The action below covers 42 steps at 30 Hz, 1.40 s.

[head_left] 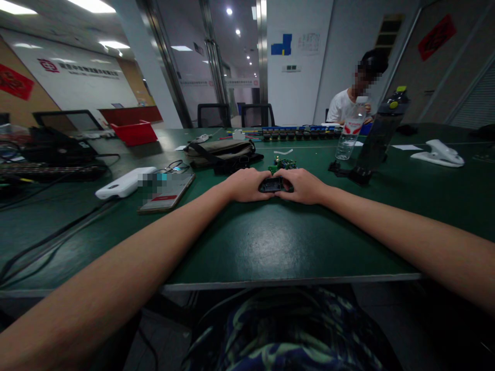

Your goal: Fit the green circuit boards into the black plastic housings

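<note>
Both my hands meet over the green table (247,247), a little above the middle of the view. Between them is a small black plastic casing (271,185), its hollow side facing me. My left hand (247,185) grips its left end, fingers closed. On its right end, the thumb and fingers of my right hand (305,186) are closed. Just behind the hands lie small green circuit boards (284,163). A grey-brown pouch (222,153) with a dark strap rests behind my left hand.
A phone (168,193) and a white device (126,183) with a cable lie left. At right stand a water bottle (350,134) and a dark bottle (381,136), near a white clip-shaped object (439,154). A person (342,106) sits across the table.
</note>
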{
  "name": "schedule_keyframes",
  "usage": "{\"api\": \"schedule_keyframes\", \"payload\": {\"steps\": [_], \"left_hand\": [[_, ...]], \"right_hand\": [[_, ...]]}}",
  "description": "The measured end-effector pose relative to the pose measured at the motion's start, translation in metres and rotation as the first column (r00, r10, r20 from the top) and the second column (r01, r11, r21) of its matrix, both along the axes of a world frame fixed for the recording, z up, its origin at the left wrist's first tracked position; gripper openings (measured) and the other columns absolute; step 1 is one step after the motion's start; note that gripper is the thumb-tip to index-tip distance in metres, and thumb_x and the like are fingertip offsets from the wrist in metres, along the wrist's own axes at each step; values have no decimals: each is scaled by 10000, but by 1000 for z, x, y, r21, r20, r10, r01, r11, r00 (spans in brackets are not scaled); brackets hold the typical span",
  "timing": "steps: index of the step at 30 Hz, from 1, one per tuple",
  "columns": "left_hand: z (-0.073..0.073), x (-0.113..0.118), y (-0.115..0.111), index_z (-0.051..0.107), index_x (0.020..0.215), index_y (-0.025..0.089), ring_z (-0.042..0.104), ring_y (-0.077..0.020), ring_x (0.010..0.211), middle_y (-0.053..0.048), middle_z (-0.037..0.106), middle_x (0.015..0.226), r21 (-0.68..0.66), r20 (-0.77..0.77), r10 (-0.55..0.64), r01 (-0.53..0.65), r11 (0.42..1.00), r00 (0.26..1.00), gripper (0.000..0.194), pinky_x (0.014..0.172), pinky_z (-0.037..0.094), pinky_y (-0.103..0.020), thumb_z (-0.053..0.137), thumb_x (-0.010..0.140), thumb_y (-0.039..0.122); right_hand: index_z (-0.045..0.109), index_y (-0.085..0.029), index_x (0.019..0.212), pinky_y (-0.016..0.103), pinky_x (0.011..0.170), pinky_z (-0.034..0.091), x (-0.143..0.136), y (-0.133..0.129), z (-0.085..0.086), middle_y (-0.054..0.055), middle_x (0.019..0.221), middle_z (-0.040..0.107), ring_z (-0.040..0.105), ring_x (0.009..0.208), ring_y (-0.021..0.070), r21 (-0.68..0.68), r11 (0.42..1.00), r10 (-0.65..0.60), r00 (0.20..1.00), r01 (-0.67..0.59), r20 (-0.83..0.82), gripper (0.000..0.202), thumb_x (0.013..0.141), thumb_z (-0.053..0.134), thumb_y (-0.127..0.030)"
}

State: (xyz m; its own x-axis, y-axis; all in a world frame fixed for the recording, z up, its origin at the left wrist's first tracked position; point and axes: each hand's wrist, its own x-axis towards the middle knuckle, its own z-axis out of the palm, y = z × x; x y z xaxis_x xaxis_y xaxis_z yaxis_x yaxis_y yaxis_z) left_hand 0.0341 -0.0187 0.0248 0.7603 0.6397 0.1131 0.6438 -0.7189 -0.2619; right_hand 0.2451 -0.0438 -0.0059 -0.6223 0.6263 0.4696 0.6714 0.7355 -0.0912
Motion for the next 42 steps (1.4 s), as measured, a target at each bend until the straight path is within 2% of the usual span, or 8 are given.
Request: {"api": "schedule_keyframes", "payload": {"steps": [10,18,25,30,36,39,42], "left_hand": [[0,0,0,578,1194,189,710,-294,882,-117,732,996,-1,6,-7,7,1000,1000,557,713,504,-332,456,865,622],[2,0,-1,561,1229,189,709,-286,897,-108,737,994,8,27,-22,21,1000,999,538,734,510,-329,481,864,575],[-2,-2,3,594,1183,175,709,-303,878,-113,733,973,30,63,-48,46,998,997,518,718,520,-350,491,856,564],[-2,-3,4,615,1121,171,682,-282,993,-101,706,1078,48,126,-109,104,993,986,439,800,529,-347,507,862,508],[-1,-4,2,597,1133,159,650,-274,1058,-107,661,1155,98,211,-158,140,985,964,426,848,525,-361,511,875,487],[-1,-3,0,584,1097,163,655,-274,1043,-108,667,1131,110,256,-166,142,984,952,405,830,523,-359,529,868,492],[0,-1,-2,558,1073,164,684,-278,943,-104,696,1017,103,269,-138,114,988,953,389,763,520,-354,558,847,481]], "right_hand": [[573,-157,1091,270,663,362,1,1,-1,2,739,590,550,679,179,-5,1000,15,1000,-15,-5,316,815,658,-286],[506,-174,1075,263,665,378,-1,-4,2,-6,743,571,548,676,172,27,999,34,998,-33,-57,319,801,636,-274],[495,-182,1065,253,654,375,-1,-3,2,-14,739,567,549,662,163,38,999,33,996,-30,-77,318,795,632,-282],[513,-174,1066,254,655,381,-1,-3,2,-13,736,572,547,651,160,32,999,-14,997,17,-78,318,787,629,-273],[560,-169,1060,263,659,388,0,0,1,8,754,616,573,665,172,15,992,-121,991,122,-60,294,800,637,-282],[599,-158,1074,275,662,388,0,2,0,23,744,645,594,677,190,5,986,-164,986,164,-26,305,817,648,-315],[629,-155,1106,286,679,395,0,3,-1,40,764,675,618,715,208,0,983,-181,983,181,10,327,842,640,-348]]}}
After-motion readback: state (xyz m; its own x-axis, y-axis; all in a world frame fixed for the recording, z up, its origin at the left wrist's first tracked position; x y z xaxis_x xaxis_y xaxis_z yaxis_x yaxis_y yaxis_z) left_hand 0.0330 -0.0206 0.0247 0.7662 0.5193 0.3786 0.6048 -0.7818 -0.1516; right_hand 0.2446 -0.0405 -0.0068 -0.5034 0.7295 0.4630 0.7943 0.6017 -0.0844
